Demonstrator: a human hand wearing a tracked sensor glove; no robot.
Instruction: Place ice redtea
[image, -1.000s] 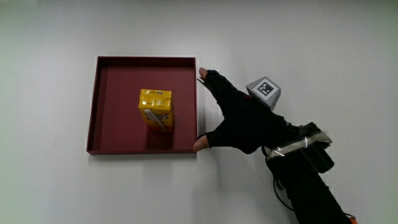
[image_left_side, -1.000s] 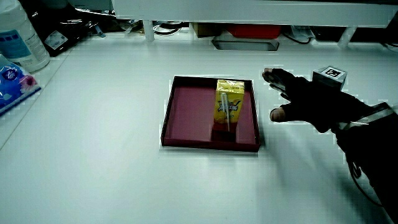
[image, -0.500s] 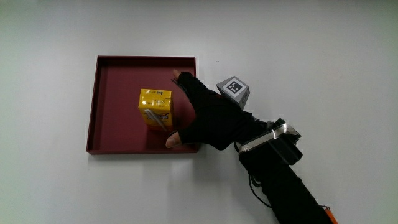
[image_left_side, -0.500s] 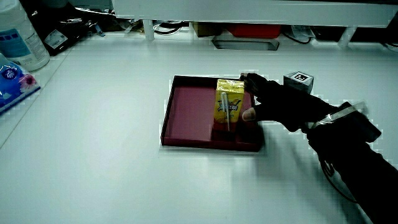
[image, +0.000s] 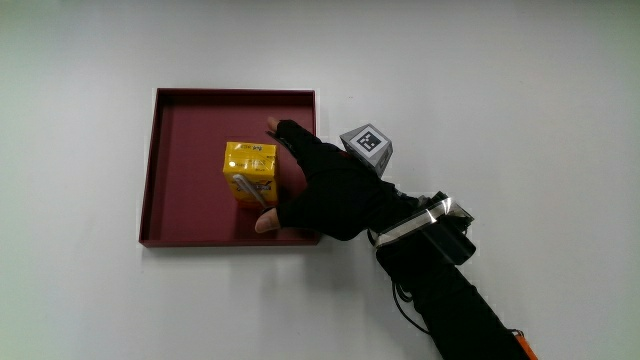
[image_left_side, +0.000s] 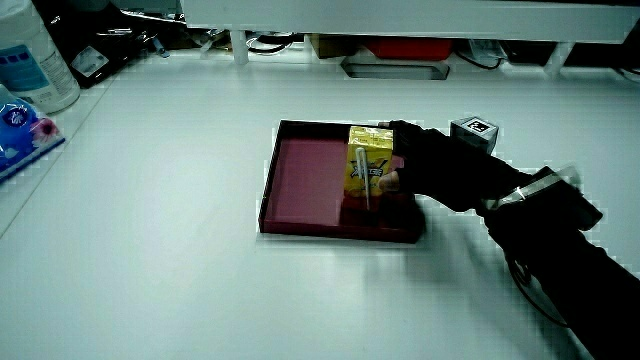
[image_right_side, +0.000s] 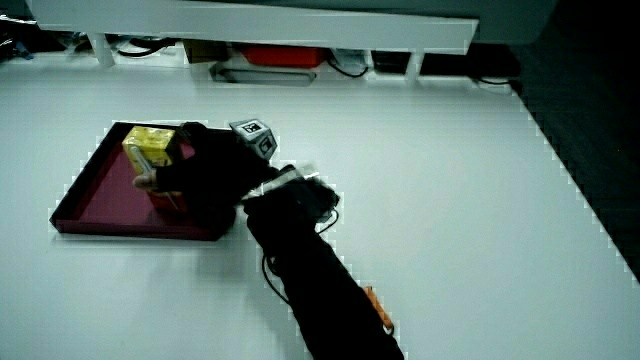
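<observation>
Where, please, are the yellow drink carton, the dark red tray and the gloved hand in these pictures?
yellow drink carton (image: 250, 160): main view, on its top face.
dark red tray (image: 190, 150): main view, on the bare floor beside the carton.
hand (image: 335, 190): main view, on the back of the glove, beside the carton.

The tray (image: 160, 170) is dark red, almost maroon, on a white table (image: 500, 100). The drink carton (image: 250, 172) in it is bright yellow with what looks like dark print on its front. The hand (image: 330, 190) wears a black glove, and the cube (image: 366, 146) on it is grey with a black-and-white square pattern.
</observation>
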